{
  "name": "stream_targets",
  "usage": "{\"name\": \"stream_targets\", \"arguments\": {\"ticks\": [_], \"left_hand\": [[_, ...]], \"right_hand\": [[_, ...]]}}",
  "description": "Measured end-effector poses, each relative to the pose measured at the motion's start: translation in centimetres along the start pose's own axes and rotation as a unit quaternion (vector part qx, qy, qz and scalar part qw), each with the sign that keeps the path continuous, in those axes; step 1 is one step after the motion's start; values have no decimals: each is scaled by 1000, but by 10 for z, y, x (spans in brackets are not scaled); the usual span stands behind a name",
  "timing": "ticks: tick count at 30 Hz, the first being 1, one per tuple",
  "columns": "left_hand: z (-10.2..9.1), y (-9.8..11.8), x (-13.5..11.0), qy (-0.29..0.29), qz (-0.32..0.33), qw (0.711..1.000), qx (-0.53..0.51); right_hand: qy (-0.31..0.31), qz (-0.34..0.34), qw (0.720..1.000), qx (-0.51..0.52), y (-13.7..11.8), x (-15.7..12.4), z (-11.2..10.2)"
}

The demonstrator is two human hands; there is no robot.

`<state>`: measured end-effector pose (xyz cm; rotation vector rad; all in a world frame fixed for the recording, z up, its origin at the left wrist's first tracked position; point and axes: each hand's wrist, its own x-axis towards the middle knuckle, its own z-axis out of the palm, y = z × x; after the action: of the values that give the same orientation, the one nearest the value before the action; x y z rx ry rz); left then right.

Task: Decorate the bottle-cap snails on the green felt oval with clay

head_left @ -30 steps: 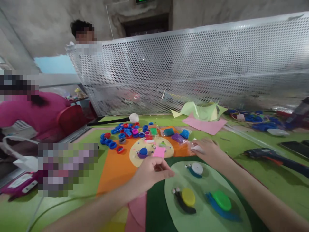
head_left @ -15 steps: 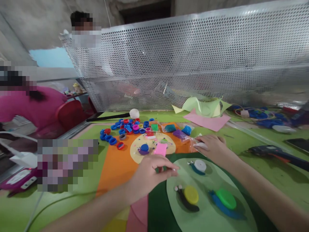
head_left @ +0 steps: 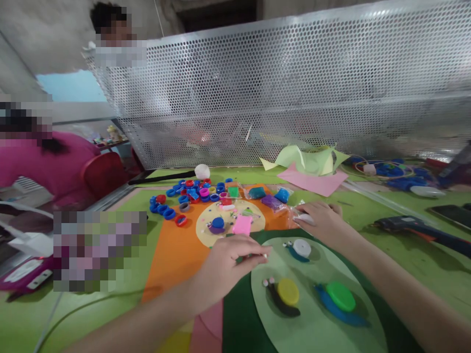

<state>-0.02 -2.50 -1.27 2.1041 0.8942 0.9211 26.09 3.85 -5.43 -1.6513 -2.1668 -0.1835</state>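
Obs., head view, big to small.

Light-green oval [head_left: 320,333] – felt sheet on dark-green felt [head_left: 239,318], lying just below and to the R of both sets of fingers. Three cap-shell snails sit on it.

L hand [head_left: 228,260] – hovers at the oval's upper-L edge. Thumb + forefinger closed narrow, tips together on a small white bit [head_left: 265,255]; too small to say what it is. Other fingers curled under.

R hand [head_left: 320,223] – palm down beyond the oval's far edge, fingers lightly bent over a clear packet [head_left: 300,215] w/ something white in it. Pressing or gripping: cannot tell.

Snails rel. to the L fingertips: white-cap snail [head_left: 301,248] just to the R, near, not touching; yellow-cap snail [head_left: 287,291] below, apart; green-cap snail [head_left: 340,296] further R, well apart.

Judgement: step in hand looks like a small part carried in a pinch toward the snails, R hand steadying the packet. Next move would call for a fine, slow set-down – the bit is tiny, pinch must open only at contact, w/o nudging the white-cap snail.
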Motion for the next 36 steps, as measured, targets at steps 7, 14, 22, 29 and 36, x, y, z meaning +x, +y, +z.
{"name": "stream_targets", "arguments": {"ticks": [7, 14, 22, 29, 36], "left_hand": [[-2, -2, 1, -37, -46, 998, 20], [0, 1, 1, -39, -72, 996, 23], [1, 1, 3, -32, -47, 998, 21], [1, -2, 1, -35, -31, 999, 23], [0, 3, 2, -13, -52, 998, 37]], "right_hand": [[-4, -1, 1000, -1, 2, 0, 2], [-14, -12, 1000, 7, 5, 0, 3], [-21, -14, 1000, 14, 8, 1, 5], [-21, -14, 1000, 11, 9, 1, 6], [-26, -19, 999, 6, 9, 1, 5]]}}
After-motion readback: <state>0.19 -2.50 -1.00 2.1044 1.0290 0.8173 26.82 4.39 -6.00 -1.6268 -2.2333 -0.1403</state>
